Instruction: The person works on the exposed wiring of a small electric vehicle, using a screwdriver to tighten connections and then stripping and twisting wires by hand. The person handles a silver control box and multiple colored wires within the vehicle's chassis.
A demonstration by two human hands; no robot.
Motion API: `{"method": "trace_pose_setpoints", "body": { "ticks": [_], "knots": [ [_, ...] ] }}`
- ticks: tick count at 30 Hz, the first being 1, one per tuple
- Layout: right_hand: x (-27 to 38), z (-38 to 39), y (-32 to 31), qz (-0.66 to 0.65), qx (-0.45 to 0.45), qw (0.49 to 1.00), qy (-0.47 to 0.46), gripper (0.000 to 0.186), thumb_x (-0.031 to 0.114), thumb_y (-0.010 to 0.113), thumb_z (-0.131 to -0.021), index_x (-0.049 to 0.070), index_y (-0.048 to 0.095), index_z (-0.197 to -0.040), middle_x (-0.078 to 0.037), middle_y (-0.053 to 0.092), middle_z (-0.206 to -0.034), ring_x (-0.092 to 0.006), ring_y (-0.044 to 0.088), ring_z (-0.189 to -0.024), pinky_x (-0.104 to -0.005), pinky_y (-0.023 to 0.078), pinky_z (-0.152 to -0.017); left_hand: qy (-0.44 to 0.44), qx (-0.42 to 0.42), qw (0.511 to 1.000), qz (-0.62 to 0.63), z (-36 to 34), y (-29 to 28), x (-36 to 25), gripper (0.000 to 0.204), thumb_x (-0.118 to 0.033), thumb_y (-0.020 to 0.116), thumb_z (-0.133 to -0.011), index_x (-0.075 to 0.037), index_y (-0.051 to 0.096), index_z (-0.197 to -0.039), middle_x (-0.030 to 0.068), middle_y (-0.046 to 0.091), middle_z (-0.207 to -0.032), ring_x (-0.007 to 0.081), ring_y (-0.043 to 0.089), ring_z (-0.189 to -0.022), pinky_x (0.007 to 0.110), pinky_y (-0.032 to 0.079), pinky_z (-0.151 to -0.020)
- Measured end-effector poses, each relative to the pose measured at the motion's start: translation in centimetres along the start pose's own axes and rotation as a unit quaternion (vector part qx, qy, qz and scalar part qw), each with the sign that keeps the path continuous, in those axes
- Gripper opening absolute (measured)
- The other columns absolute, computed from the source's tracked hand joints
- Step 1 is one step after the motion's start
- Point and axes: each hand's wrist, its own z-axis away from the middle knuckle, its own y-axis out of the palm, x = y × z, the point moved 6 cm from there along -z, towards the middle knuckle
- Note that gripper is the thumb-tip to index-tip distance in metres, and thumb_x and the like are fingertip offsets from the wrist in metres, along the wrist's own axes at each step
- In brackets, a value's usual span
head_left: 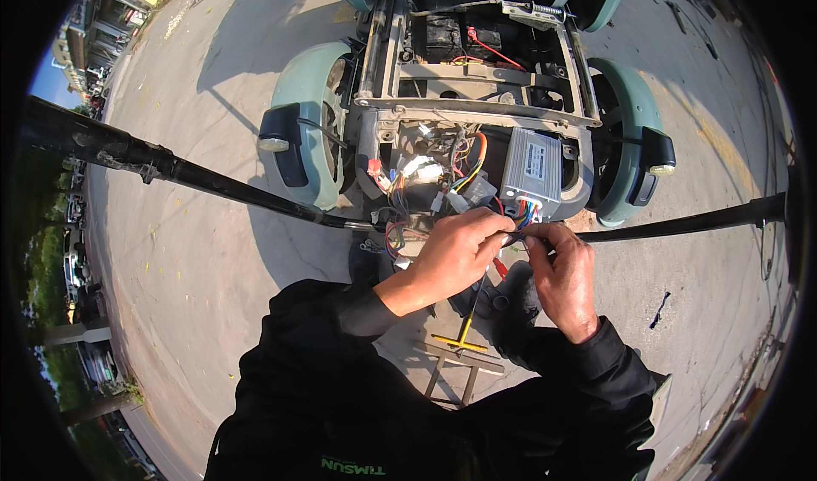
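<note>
My left hand and my right hand meet at the rear of an open vehicle frame. Both pinch dark wires between thumb and fingers; the exact spot held is mostly hidden. Just beyond them lies a finned silver controller box with a white label. Coloured wires run out of its near end toward my fingers. Left of the box is a tangle of loose wires with white connectors. An orange-and-yellow wire bundle curves beside it.
A yellow T-handled tool stands near a small metal stand below my hands. Black bars reach out on both sides. Green fenders with lamps flank the metal frame. Batteries with a red cable sit farther forward.
</note>
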Motion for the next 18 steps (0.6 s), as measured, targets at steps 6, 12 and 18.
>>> {"method": "trace_pose_setpoints", "body": {
  "ticks": [6,12,18],
  "knots": [
    [0.3,-0.01,0.04,0.001,-0.006,1.0,0.01,0.014,0.002,0.066,-0.095,-0.006,0.071,-0.105,-0.012,0.07,-0.08,-0.0136,0.06,-0.062,-0.029,0.049,-0.06,0.0,0.003,1.0,-0.015,-0.01,-0.15,-0.02,0.015,-0.004,0.07,-0.092,-0.003,0.07,-0.107,0.0143,0.07,-0.09,0.0338,0.07,-0.076,0.04,0.054,-0.066],
    [0.17,0.04,0.03,0.0,0.014,0.999,0.052,0.013,0.002,0.065,-0.093,-0.003,0.071,-0.103,-0.019,0.071,-0.088,-0.0325,0.07,-0.074,-0.0377,0.054,-0.068,0.011,0.003,1.0,-0.023,0.05,-0.16,-0.07,0.015,-0.006,0.07,-0.093,-0.003,0.069,-0.107,0.0142,0.07,-0.091,0.0349,0.07,-0.077,0.041,0.054,-0.067],
    [0.23,-0.01,-0.01,0.004,0.001,1.0,0.026,0.014,0.002,0.066,-0.094,-0.006,0.071,-0.104,-0.015,0.07,-0.084,-0.0205,0.064,-0.068,-0.0322,0.051,-0.064,0.005,0.006,1.0,-0.018,0.13,0.0,0.0,0.015,-0.006,0.07,-0.093,-0.003,0.069,-0.109,0.014,0.07,-0.092,0.0348,0.07,-0.078,0.042,0.054,-0.067]
  ]
}}
